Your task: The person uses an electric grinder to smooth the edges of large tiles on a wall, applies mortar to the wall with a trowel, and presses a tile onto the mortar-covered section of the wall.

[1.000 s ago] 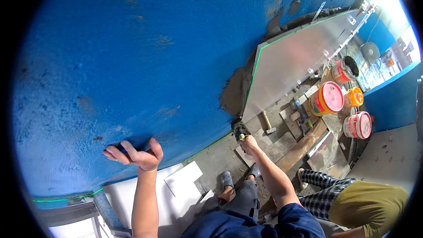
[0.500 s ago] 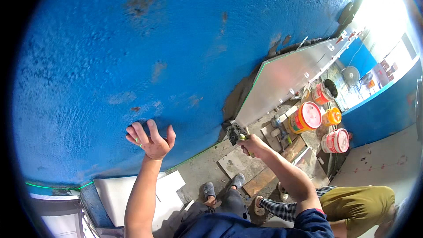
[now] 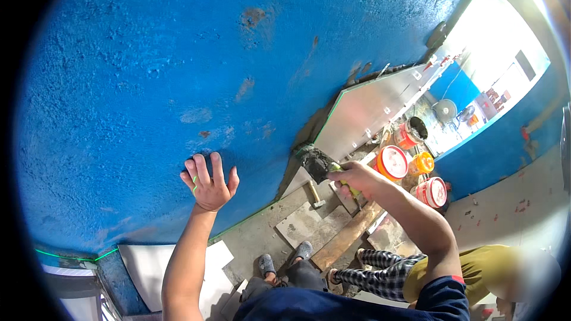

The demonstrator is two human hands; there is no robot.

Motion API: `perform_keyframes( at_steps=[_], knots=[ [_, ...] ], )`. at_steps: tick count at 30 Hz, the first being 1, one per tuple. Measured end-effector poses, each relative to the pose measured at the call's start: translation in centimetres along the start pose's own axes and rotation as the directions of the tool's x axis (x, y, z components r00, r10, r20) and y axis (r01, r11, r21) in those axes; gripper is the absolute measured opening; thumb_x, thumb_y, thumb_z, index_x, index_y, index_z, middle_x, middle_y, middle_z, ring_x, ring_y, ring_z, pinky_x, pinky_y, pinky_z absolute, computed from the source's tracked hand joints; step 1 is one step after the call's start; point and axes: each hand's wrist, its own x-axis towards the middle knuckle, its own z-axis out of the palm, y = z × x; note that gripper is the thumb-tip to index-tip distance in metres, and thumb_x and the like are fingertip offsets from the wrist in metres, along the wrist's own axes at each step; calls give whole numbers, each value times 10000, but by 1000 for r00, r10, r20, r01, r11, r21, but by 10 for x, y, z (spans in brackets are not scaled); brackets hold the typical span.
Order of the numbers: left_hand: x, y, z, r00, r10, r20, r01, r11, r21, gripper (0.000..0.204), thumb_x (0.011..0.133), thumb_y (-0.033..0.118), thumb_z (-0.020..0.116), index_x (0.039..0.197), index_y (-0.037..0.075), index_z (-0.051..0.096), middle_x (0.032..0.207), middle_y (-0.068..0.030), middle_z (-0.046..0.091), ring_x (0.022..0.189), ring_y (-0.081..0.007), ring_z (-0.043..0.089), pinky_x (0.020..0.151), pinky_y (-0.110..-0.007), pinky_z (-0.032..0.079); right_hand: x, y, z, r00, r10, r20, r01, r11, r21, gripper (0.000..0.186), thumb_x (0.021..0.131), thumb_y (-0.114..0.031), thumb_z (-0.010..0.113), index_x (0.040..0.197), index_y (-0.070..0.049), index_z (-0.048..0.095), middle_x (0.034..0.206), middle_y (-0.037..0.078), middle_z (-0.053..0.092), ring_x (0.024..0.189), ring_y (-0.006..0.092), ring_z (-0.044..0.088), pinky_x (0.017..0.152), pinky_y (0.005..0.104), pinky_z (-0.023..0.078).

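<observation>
My left hand lies with fingers spread against the blue wall, and a green light line crosses its fingers. In my right hand is the yellow-green handle of a trowel, its blade coated in dark grey mortar. The blade is at the wall, just below the near lower corner of a large pale tile panel. Grey mortar shows along the panel's near edge. The blade's exact contact with the wall is hard to make out.
A hammer and a wooden board are on the floor. Lidded buckets and an open bucket stand at right. White boards lie lower left. Another person in checked trousers is close at lower right.
The view has shifted, so the panel and buckets appear further left. My right hand has brought the trowel blade up against the wall by the panel corner. My left hand's fingers are straighter.
</observation>
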Motion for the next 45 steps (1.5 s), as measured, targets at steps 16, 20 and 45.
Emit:
perform_keyframes(
  at_steps=[16,20,45],
  knots=[
    [-4,3,0,999,-38,-4,38,999,30,549,905,406,558,1285,10,554,1329,-288,471,1140,-481,478,989,-585,277,-99,-82,-15,993,-55,-108,67,991,112,187,882,-202,706,898,-36,621,733,19,553,527,95,494,446,259,361],
    [-3,-1,1,1000,-18,-25,20,998,63,563,908,405,554,1303,3,542,1358,-299,455,1181,-502,462,1015,-601,263,-114,-80,-13,984,-126,-122,130,991,22,207,890,-226,701,868,-42,608,717,15,555,502,85,489,435,253,359],
    [18,3,-25,985,53,162,-68,994,86,671,986,353,448,1477,-81,304,1556,-328,183,1461,-508,103,1162,-618,54,-204,81,-14,55,-447,-893,977,209,-45,531,958,-212,596,1383,-18,342,977,73,517,593,94,518,451,229,431]
  ],
)
